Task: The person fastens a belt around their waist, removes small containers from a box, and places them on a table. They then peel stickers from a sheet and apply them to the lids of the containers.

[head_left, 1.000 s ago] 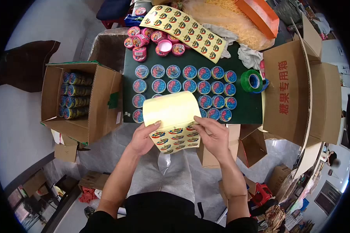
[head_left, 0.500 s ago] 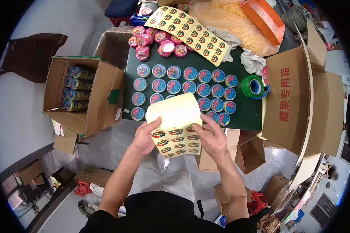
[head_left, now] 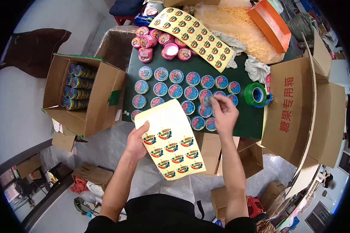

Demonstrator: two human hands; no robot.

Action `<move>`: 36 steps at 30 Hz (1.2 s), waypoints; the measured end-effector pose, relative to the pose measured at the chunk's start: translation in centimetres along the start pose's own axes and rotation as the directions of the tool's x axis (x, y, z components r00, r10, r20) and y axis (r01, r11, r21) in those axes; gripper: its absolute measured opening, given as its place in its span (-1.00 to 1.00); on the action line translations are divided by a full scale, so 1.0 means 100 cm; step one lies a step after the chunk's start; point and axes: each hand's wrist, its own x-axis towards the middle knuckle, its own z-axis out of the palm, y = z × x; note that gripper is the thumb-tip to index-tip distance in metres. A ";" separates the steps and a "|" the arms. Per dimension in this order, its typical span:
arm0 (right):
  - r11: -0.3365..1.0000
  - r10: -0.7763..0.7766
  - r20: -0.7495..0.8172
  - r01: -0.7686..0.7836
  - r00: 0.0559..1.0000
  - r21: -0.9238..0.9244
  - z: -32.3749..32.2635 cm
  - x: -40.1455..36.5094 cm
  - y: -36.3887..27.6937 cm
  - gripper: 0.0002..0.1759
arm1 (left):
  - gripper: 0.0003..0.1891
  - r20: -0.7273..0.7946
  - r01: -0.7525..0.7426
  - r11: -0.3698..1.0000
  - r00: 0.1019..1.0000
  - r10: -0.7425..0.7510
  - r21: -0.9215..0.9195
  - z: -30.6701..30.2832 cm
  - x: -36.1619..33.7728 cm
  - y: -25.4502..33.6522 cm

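My left hand (head_left: 137, 140) grips the left edge of a pale yellow sticker sheet (head_left: 175, 136), thumb on top. Its upper part is bare, while several printed stickers sit in rows on the lower part. Over the right side of the rows of round candy tubs (head_left: 191, 93), my right hand (head_left: 225, 113) is closed in a pinch. A small see-through sticker (head_left: 207, 99) shows at its fingertips, slightly blurred. The tubs have clear lids with pink and blue candy showing. Several in the back-left row carry a printed sticker on the lid. The sheet hides some front tubs.
A second sticker sheet (head_left: 194, 37) lies at the back beside pink tubs (head_left: 166, 39). Green tape (head_left: 255, 94) rests at the table's right. An open carton (head_left: 101, 97) with stacked tubs stands left; a large carton (head_left: 287, 101) stands right. Behind are an orange box lid (head_left: 269, 26) and a bag.
My right hand has left the sheet and moved right, over the tubs, with a sticker at its fingertips. The sheet, now in my left hand alone, has turned and lies flatter.
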 end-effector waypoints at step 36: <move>0.528 -0.340 0.471 0.579 0.814 -0.621 0.029 -0.069 -0.046 -0.62 | -0.58 0.138 -0.002 0.996 0.990 -0.011 0.093 0.049 -0.009 -0.006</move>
